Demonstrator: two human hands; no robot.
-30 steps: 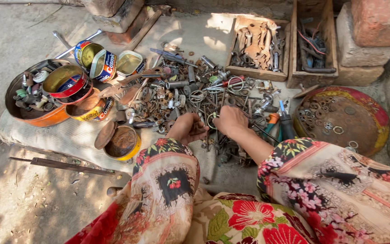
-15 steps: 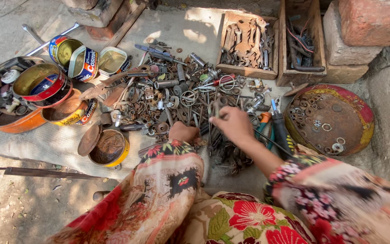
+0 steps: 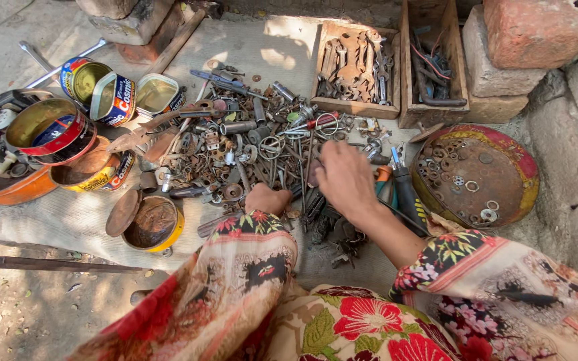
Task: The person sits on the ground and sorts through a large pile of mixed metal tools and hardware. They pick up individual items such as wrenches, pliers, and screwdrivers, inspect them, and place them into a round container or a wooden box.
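Head view: right hand (image 3: 346, 179) spread palm-down, fingers loosely open, over the rusty scrap pile (image 3: 249, 150) on the ground; left hand (image 3: 267, 198) curled at the pile's near edge, grip impossible to tell. Beyond, wooden tray of spanners (image 3: 356, 63); right, round lid of washers (image 3: 476, 174).

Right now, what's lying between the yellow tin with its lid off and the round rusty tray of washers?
In the head view, between the yellow tin and the round tray lie both hands, left and right, over rusty scrap parts, plus pliers.
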